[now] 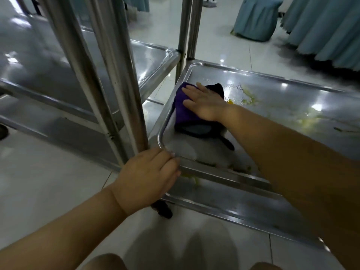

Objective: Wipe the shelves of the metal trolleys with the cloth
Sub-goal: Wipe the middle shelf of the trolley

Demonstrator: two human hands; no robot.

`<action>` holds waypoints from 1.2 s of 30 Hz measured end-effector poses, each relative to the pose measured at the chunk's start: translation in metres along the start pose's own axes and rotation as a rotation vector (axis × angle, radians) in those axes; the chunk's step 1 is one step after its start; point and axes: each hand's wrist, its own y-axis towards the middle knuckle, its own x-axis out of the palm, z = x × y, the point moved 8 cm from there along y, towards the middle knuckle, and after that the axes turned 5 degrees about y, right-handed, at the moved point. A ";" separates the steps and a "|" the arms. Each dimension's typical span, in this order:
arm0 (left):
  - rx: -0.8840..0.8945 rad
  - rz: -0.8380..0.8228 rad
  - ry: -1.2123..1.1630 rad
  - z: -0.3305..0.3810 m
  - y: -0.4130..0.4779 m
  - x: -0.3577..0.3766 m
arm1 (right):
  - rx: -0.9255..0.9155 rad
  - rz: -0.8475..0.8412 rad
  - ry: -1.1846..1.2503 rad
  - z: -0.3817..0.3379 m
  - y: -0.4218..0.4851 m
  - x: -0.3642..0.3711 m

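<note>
A folded purple cloth (184,112) lies in the left part of a steel trolley shelf (292,106). My right hand (206,104) presses flat on the cloth with straight fingers. Yellow food smears (247,96) and wet patches spot the shelf to the right of the cloth. My left hand (150,176) grips the near left corner of this shelf, fingers curled over its rim beside the upright post (124,80). A lower shelf (243,207) of the same trolley shows beneath.
A second metal trolley (58,61) stands close on the left, its shelves nearly touching the first. A black caster (162,210) sits under the gripped corner. Teal-covered chairs (257,18) and draped tables (327,30) stand behind on the glossy tiled floor.
</note>
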 end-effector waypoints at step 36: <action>-0.037 0.099 0.041 -0.002 -0.008 -0.009 | 0.009 0.082 -0.070 0.028 -0.041 -0.007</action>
